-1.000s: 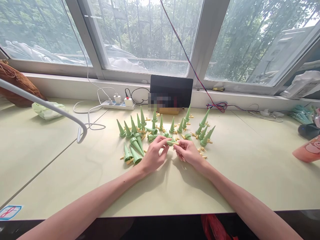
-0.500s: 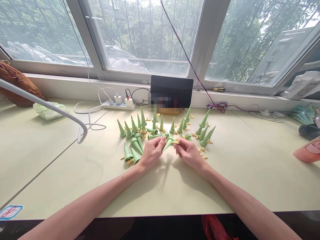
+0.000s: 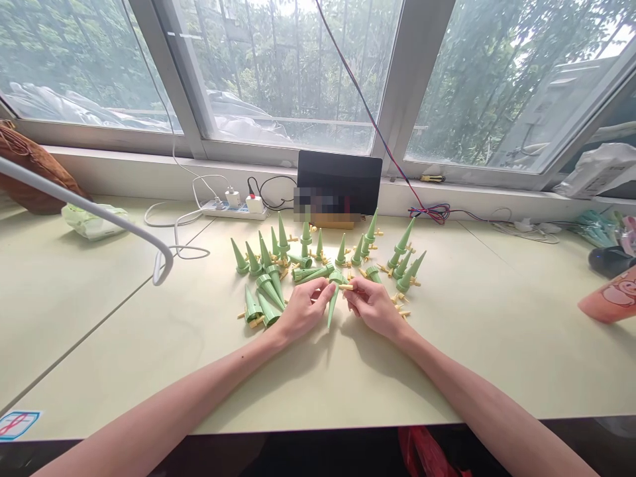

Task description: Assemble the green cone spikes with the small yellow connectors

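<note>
My left hand (image 3: 301,310) and my right hand (image 3: 373,306) meet over the pale table (image 3: 149,344) and together hold one green plastic cone spike (image 3: 332,301). The spike points down toward me, its wide end up between my fingertips. My right fingers pinch a small yellow peg (image 3: 346,287) at its wide end. Just beyond my hands lie and stand several more green cone spikes (image 3: 271,275) with small yellow pegs (image 3: 401,305) scattered among them.
A dark tablet (image 3: 339,183) leans against the window sill behind the spikes. A white power strip (image 3: 233,207) with cables lies to its left. A white curved tube (image 3: 99,215) crosses the left side. A pink object (image 3: 609,299) and bags sit at the right.
The held spike has turned from lying almost flat between my hands to pointing down toward me. Both hands stayed in nearly the same place.
</note>
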Tool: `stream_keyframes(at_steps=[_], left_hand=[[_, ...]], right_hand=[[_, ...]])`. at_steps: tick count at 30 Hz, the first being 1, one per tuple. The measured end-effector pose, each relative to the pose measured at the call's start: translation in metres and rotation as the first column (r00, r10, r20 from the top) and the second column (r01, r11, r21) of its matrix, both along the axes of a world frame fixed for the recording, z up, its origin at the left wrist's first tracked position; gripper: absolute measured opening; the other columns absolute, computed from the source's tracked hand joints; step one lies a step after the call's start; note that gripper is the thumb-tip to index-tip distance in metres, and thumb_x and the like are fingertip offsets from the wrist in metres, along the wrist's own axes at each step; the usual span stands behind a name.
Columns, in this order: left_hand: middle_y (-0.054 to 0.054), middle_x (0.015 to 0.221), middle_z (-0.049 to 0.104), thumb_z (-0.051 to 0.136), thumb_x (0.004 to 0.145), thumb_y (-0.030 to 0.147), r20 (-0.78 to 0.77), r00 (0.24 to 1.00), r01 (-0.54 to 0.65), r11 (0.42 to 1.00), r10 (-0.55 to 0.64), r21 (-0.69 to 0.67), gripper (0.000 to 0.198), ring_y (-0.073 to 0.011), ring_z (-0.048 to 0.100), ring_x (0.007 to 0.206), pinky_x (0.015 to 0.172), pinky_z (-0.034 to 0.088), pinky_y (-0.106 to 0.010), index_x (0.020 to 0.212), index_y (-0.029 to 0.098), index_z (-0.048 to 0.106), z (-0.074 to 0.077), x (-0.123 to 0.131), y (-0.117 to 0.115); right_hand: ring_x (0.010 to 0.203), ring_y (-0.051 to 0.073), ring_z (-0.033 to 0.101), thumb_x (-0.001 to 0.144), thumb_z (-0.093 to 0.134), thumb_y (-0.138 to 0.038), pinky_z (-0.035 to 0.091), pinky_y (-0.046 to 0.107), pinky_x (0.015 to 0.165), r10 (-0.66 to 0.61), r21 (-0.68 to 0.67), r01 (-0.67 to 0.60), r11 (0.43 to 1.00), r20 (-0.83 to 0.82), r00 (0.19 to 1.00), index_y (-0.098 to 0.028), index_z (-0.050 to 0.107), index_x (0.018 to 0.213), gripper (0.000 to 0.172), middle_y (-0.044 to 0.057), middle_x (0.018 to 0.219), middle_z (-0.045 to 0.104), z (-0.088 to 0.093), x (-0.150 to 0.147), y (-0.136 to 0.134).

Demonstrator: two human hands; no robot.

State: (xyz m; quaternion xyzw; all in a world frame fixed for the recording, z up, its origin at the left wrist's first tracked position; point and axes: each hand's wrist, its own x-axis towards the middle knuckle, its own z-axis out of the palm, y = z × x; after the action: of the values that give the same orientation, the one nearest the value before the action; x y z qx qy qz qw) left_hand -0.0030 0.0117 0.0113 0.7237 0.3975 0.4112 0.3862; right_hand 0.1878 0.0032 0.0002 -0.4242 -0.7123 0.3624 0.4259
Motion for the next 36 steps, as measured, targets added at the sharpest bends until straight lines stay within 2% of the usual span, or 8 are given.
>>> stream_keyframes(at_steps=[10, 20, 29, 36], left_hand=[[0.004, 0.062, 0.045, 0.059, 0.093, 0.040, 0.020, 1.000, 0.000, 0.999, -0.001, 0.049, 0.031, -0.0086, 0.041, 0.052, 0.042, 0.036, -0.020, 0.074, 0.017, 0.054, -0.0065, -0.0011, 0.0022], [0.001, 0.078, 0.053, 0.069, 0.089, 0.035, 0.076, 0.997, 0.018, 0.993, -0.027, 0.115, 0.026, -0.0064, 0.053, 0.052, 0.045, 0.049, -0.019, 0.076, 0.015, 0.060, -0.0070, -0.0018, 0.0020], [0.000, 0.080, 0.054, 0.068, 0.091, 0.030, 0.046, 0.999, -0.002, 0.963, -0.010, 0.270, 0.020, -0.0057, 0.054, 0.053, 0.047, 0.051, -0.018, 0.078, 0.015, 0.063, -0.0085, -0.0027, 0.0020], [-0.001, 0.081, 0.057, 0.064, 0.094, 0.023, 0.001, 1.000, -0.009, 0.907, 0.010, 0.420, 0.013, -0.0052, 0.056, 0.055, 0.048, 0.051, -0.016, 0.083, 0.016, 0.067, -0.0084, -0.0037, 0.0020]], right_hand=[[0.047, 0.010, 0.043, 0.097, 0.055, -0.040, 0.035, 0.024, 0.048, 0.031, -0.074, -0.038, 0.997, -0.093, 0.995, -0.020, 0.049, 0.074, 0.031, -0.003, 0.060, 0.055, -0.0011, -0.0007, 0.0003], [0.043, 0.008, 0.041, 0.097, 0.058, -0.040, 0.033, 0.022, 0.044, 0.091, -0.155, -0.126, 0.980, -0.217, 0.972, -0.019, 0.052, 0.077, 0.029, -0.004, 0.057, 0.055, -0.0022, -0.0009, 0.0009], [0.039, 0.006, 0.037, 0.094, 0.063, -0.043, 0.026, 0.021, 0.040, 0.140, -0.248, -0.231, 0.941, -0.338, 0.931, -0.019, 0.052, 0.078, 0.032, -0.007, 0.052, 0.050, 0.0016, -0.0010, 0.0006], [0.042, 0.006, 0.035, 0.091, 0.067, -0.045, 0.023, 0.020, 0.039, 0.164, -0.323, -0.334, 0.885, -0.455, 0.875, -0.018, 0.052, 0.072, 0.036, -0.005, 0.055, 0.050, 0.0026, 0.0003, 0.0005]])
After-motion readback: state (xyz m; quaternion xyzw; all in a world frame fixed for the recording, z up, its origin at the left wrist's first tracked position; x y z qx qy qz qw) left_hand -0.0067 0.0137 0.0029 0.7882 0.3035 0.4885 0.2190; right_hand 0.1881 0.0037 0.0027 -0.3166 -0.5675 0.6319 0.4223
